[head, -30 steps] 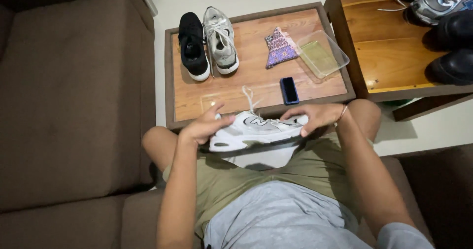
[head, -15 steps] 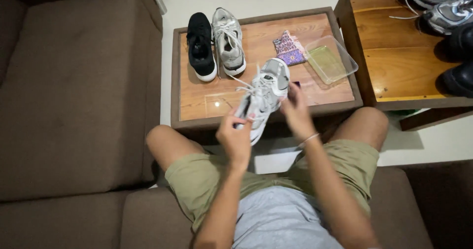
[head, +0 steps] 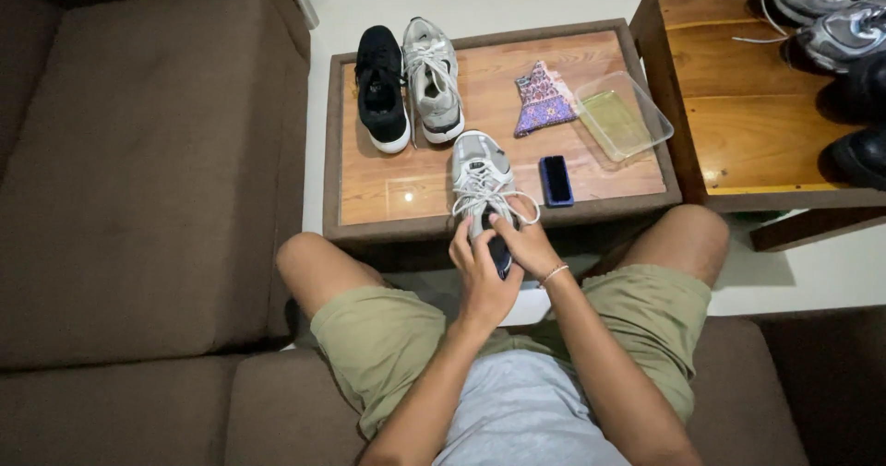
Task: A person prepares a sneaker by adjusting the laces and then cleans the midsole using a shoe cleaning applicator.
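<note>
White-and-grey sneaker [head: 482,175]: rests toe-forward on the wooden surface [head: 406,185], at the middle of its near edge, with the heel overhanging that edge toward the person. White laces lie loose across the tongue; one loop trails toward the right.

Left hand [head: 482,277]: wrapped around the heel of the sneaker from the left side, fingers curled against it.

Right hand [head: 526,242]: closed on the heel from the right, touching the left hand; thin bracelet at the wrist.

Black sneaker [head: 380,88]: far left corner of the surface, toe toward the near edge.

Grey sneaker [head: 434,78]: just beside the black one on its right, touching or nearly so, laces loose.

Patterned purple cloth [head: 543,100]: far half of the surface, right of centre.

Clear plastic tray [head: 622,115]: right edge of the surface, just beside the cloth, set at an angle.

Dark blue phone [head: 556,180]: flat near the near edge, just right of the held sneaker, apart from it.

Brown sofa [head: 148,180]: left of the surface; the person sits on it.

Wooden shelf [head: 738,106]: right of the surface, carrying further shoes [head: 831,14].
</note>
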